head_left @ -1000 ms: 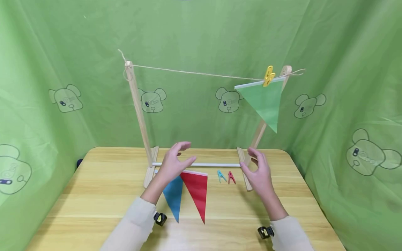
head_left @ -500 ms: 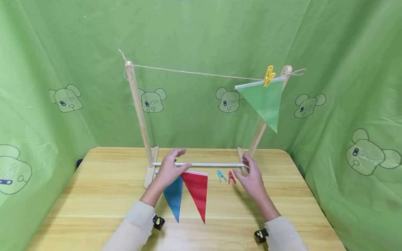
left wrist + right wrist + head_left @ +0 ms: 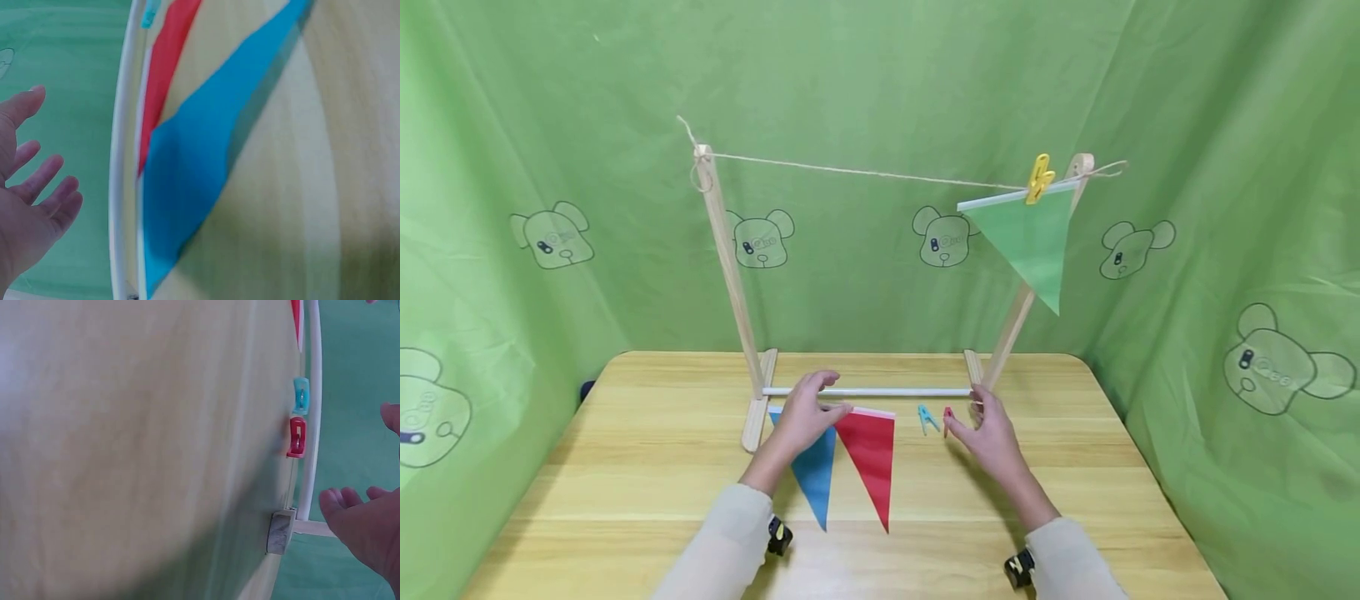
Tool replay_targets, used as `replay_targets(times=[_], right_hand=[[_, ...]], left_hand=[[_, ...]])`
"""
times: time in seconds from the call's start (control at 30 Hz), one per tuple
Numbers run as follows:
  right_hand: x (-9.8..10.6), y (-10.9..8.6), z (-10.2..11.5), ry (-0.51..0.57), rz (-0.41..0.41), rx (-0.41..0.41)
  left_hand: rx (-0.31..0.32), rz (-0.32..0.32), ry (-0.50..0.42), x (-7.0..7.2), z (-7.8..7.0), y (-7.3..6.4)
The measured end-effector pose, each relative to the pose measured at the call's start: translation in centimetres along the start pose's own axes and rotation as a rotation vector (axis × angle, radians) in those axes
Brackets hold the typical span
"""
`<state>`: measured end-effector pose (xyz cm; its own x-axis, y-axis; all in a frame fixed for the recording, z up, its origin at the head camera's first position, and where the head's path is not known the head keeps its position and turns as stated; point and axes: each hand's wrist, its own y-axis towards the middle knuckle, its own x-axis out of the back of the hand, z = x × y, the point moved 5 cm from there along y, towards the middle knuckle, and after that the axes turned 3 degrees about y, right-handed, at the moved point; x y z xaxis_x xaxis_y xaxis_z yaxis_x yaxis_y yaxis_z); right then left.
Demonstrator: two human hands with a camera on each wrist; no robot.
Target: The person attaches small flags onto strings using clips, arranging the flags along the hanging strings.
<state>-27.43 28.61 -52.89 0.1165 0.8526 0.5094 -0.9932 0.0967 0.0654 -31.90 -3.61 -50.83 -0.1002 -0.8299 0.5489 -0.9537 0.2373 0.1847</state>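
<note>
My left hand [image 3: 801, 421] hovers over the tops of a blue pennant [image 3: 815, 475] and a red pennant [image 3: 872, 467], which lie side by side on the table. In the left wrist view its fingers [image 3: 53, 178] are spread and hold nothing. Thumb and fingers of my right hand [image 3: 992, 437] are apart, close beside a red clothespin [image 3: 948, 421]. A gap shows between that hand and the red clothespin [image 3: 297, 437] in the right wrist view. Just left of it lies a light-blue clothespin [image 3: 928, 419]. A yellow clothespin [image 3: 1040, 179] holds a green pennant [image 3: 1030, 242] on a string.
The string [image 3: 865, 173] runs between a left wooden post [image 3: 727, 267] and a right wooden post [image 3: 1011, 329]. Low between the posts runs a white rod [image 3: 902, 392], behind both hands. Green cloth [image 3: 865, 75] encloses the wooden table [image 3: 625, 483].
My right hand has moved left and nearer to the red clothespin, now partly covering it. My left hand has come down and slightly nearer over the pennants.
</note>
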Motion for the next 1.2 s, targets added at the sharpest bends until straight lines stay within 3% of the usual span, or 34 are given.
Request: replay_targets(times=[0.2, 0.5, 0.97, 1.2], right_hand=[[-0.5, 0.0, -0.6, -0.067, 0.022, -0.019], [-1.2, 0.2, -1.1, -0.147, 0.050, -0.035], [-1.5, 0.3, -0.7, -0.246, 0.066, -0.058], [-1.8, 0.6, -1.0, -0.329, 0.067, -0.019]], left_hand=[[0.012, -0.022, 0.085, -0.5, 0.8, 0.1], [0.069, -0.003, 0.150, -1.1, 2.1, 0.3], [0.027, -0.025, 0.314, -1.8, 2.8, 0.4], [0.020, -0.027, 0.354, -2.0, 2.9, 0.4]])
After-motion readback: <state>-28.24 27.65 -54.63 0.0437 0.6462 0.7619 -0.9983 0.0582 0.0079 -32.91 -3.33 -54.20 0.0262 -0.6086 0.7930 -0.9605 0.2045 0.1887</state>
